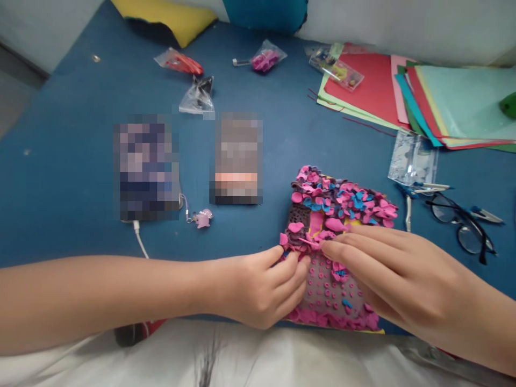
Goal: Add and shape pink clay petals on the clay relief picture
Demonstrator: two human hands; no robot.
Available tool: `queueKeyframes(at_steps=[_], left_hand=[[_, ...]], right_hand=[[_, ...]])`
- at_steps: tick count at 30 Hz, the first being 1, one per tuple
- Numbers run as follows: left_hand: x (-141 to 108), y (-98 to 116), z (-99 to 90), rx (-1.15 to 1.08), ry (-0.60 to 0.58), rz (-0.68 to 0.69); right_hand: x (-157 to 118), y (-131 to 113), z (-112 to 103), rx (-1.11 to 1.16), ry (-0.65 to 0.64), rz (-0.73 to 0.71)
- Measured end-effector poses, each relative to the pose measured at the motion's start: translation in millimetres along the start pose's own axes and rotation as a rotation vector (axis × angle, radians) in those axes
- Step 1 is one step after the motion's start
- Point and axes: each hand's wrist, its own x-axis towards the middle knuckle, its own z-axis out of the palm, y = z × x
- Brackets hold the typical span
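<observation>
In front of me lies a rectangular piece decorated with clay, like a small box or book cover; I cannot tell which. Pink and blue petals crowd its far part, and small pink rings dot its mauve near part. My left hand has its fingers curled against the left edge, holding the piece at its middle. From the right, my right hand reaches over it, fingertips pinched at a thin strip of pink clay. The right fingers hide part of the surface, where a bit of yellow shows through.
Two blurred phone-like devices, one at left and one at centre, lie on the blue table. Coloured sheets, small bags of clay, tools and eyeglasses lie around.
</observation>
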Motion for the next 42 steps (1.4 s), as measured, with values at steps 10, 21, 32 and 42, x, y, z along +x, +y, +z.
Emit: queueKeyframes(at_steps=[10,21,32,42], left_hand=[[3.3,-4.1,-3.5,-0.026,-0.016,-0.001],[6.1,-4.0,-5.1,-0.03,-0.033,-0.016],[2.4,-3.5,-5.7,-0.042,-0.045,-0.007],[1.6,-0.8,-0.1,-0.022,0.005,-0.015]], right_hand=[[-0.3,1.1,-3.9,-0.053,-0.013,0.003],[5.5,-2.8,19.0,0.029,0.007,-0.013],[-3.1,2.1,-10.9,-0.041,-0.005,0.011],[10.7,-0.9,16.6,-0.131,0.065,0.009]])
